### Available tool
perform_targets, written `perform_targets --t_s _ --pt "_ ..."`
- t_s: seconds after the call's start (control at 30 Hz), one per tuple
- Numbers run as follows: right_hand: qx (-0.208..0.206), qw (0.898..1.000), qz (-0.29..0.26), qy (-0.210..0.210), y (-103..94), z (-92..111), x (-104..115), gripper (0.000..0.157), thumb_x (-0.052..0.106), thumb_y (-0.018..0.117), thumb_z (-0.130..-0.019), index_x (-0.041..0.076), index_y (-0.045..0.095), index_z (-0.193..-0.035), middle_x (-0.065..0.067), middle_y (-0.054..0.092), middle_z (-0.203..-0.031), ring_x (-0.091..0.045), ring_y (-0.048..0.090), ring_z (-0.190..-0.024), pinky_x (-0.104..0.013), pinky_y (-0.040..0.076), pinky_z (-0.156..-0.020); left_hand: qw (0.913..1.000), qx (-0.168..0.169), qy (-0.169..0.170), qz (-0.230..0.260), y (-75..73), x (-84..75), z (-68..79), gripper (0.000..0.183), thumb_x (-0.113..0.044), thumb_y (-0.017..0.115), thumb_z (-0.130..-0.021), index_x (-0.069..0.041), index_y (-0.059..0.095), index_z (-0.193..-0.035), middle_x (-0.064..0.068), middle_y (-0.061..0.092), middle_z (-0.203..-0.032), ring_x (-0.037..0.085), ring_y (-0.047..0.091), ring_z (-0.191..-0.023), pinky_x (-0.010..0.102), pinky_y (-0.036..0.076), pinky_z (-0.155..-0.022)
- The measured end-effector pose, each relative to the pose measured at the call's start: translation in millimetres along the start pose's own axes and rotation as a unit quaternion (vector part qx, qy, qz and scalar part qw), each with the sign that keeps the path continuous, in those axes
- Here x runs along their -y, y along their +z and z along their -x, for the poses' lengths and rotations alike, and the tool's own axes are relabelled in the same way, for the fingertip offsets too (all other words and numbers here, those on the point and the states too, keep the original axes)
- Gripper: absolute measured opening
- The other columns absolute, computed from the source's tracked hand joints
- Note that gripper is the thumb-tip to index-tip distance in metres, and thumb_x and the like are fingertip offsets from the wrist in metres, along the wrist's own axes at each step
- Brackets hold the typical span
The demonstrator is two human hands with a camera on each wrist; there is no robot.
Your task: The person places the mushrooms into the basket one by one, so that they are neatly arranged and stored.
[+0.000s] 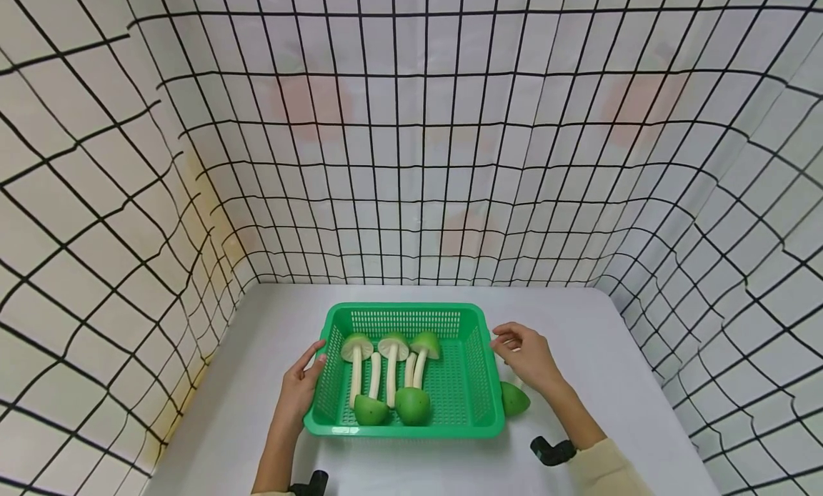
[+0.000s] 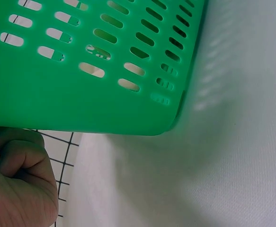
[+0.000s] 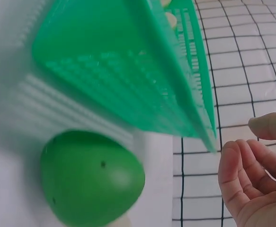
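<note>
A green plastic basket (image 1: pixel 466 382) sits on the white table, holding several mushrooms with green caps and long pale stems, such as one mushroom (image 1: pixel 413 406) near its front wall. My left hand (image 1: pixel 299 387) grips the basket's left rim, fingers curled beside the wall in the left wrist view. Just off the right rim hovers my right hand (image 1: pixel 529 354), its fingers loosely bent and holding nothing; the right wrist view shows a gap between hand and basket. Below that hand, one more green-capped mushroom (image 3: pixel 93 177) lies on the table outside the basket, its stem mostly hidden.
A black wire grid (image 1: pixel 424 196) stands around the back and both sides, with white sheeting behind it. White cloth-like covering (image 1: pixel 257 339) spreads over the tabletop. Black wrist camera mounts (image 1: pixel 553 451) sit at both wrists.
</note>
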State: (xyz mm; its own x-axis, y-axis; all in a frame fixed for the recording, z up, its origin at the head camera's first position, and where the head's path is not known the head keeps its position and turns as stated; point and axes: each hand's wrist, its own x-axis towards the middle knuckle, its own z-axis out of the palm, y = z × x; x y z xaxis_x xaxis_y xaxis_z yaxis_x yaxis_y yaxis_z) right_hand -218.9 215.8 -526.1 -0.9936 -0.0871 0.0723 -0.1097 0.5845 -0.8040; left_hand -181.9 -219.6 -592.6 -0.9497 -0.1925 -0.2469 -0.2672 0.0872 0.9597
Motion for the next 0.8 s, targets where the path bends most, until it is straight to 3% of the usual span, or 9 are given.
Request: perform_targets --t_s 0.47,0.8 --pt "-0.019 0.998 0.048 0.028 -19.1 0 -42 0.028 0.018 0.071 -0.097 0.000 0.069 -0.119 -0.012 0.071 -0.101 -0.018 0.068 -0.086 -0.024 0.055 -0.064 0.9999 -0.012 0.003 -0.009 2.4 -0.1 -0.1 0.047 -0.050 0.058 -0.104 -0.037 0.054 -0.149 0.021 0.069 -0.130 0.022 0.067 -0.085 0.033 0.055 -0.069" --pt "-0.020 0.996 0.061 0.069 -13.2 0 -64 0.032 0.020 0.070 -0.097 -0.002 0.068 -0.119 -0.012 0.071 -0.099 -0.017 0.067 -0.084 -0.023 0.054 -0.062 0.9999 -0.012 0.001 -0.011 1.9 -4.0 4.9 0.050 -0.049 0.058 -0.104 -0.033 0.053 -0.151 0.021 0.064 -0.139 0.020 0.067 -0.090 0.032 0.054 -0.071"
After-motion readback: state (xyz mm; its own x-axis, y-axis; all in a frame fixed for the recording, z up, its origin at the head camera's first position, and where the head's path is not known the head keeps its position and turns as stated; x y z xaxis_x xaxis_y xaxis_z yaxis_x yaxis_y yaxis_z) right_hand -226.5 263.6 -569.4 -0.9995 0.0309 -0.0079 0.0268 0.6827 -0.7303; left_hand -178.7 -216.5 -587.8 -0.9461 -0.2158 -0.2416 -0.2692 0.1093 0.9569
